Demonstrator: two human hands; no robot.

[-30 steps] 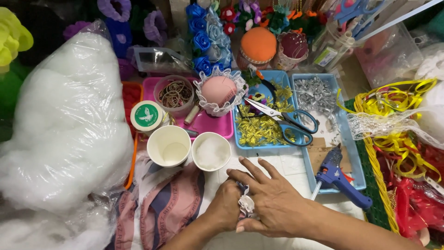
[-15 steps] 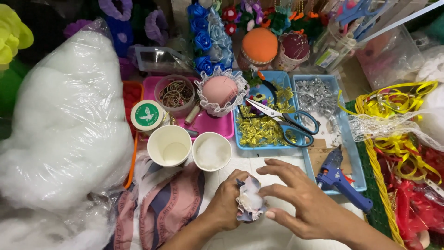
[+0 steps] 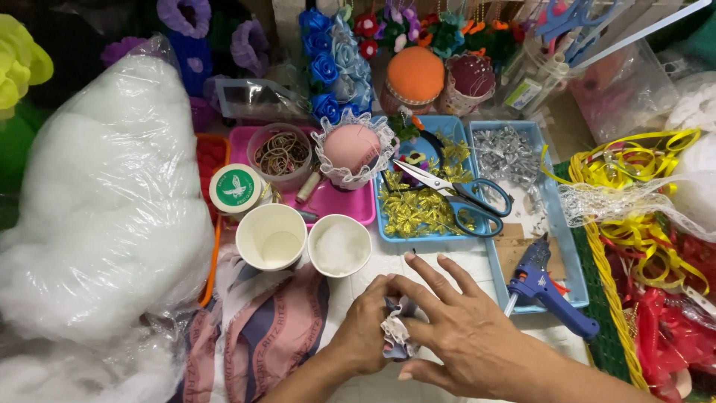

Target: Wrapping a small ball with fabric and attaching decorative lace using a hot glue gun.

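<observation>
Fabric scrap (image 3: pixel 397 328) with white lace edge, bunched and pinched between my left hand (image 3: pixel 365 332) and my right hand (image 3: pixel 466 336), near front edge of worktop (image 3: pixel 388 257), two paper cups (image 3: pixel 271 236) just behind, blue glue gun (image 3: pixel 548 291) to right, scissors (image 3: pixel 459 195) on blue tray (image 3: pixel 391 233).

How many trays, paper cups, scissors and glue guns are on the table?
Trays: 3, a pink and two blue
Paper cups: 2
Scissors: 1
Glue guns: 1
Total: 7
</observation>
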